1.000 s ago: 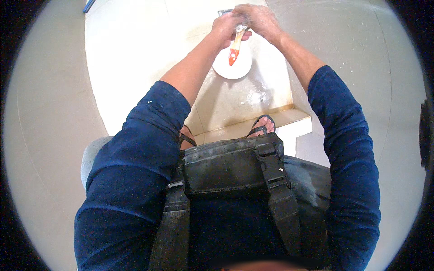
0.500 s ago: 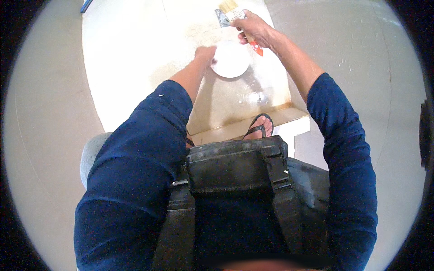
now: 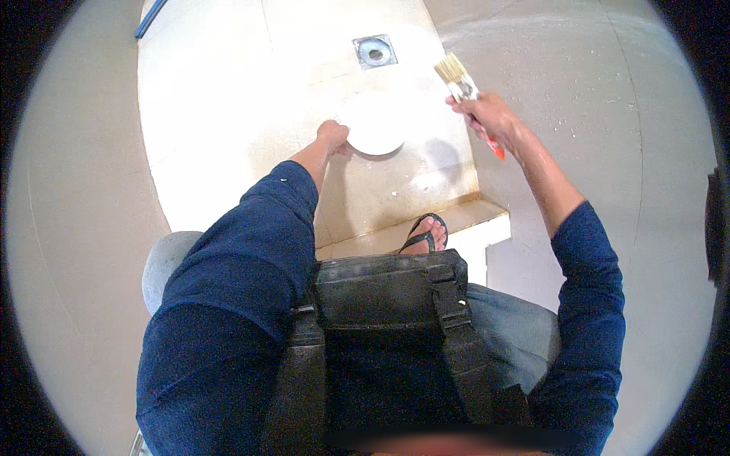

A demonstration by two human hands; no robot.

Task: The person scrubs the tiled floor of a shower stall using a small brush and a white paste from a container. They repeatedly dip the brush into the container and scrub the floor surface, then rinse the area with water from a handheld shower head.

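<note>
By its left edge, my left hand grips a white round object, which could be a plate, a lid or a shallow bowl; glare hides its detail. Over the right side of the floor, my right hand is closed around a flat paintbrush. The brush has pale bristles, a white middle part and a red handle end, with its bristles pointing up and to the left. A square metal floor drain with a round centre lies beyond the white object.
Pale tiled floor runs between grey walls, the right one bearing wet drops. A low step crosses near my sandalled foot. At the far left is a blue bar. A dark strapped bag covers my front.
My right hand has drawn back and to the right with the paintbrush, uncovering the floor drain. My left hand and the white round object have come slightly nearer.
</note>
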